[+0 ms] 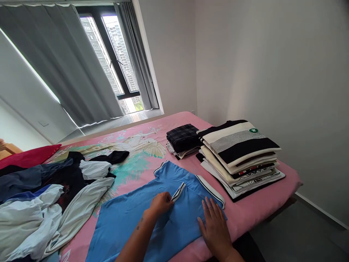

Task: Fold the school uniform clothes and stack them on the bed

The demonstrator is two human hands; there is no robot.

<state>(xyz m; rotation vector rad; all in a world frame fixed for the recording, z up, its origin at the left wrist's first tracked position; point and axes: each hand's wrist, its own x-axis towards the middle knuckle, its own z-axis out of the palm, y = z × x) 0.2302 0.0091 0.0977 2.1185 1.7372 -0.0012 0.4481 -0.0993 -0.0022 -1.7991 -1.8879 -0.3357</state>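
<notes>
A blue short-sleeved shirt (136,214) with white-and-dark striped trim lies spread over the near part of the bed, its collar end toward the right. My left hand (161,203) pinches the striped edge of a sleeve near the middle of the shirt, fingers closed on the cloth. Flat on the shirt's right side, close to the trimmed collar, rests my right hand (214,225), its fingers stretched out and slightly apart. The lower part of the shirt runs out of view at the bottom edge.
A tall stack of folded shirts (240,156) stands at the bed's right edge. Beside it is a smaller pile with dark checked cloth (183,137). Loose clothes (54,196) lie heaped at the left, near a red pillow (29,155). Pink patterned bedding (131,165) covers the bed.
</notes>
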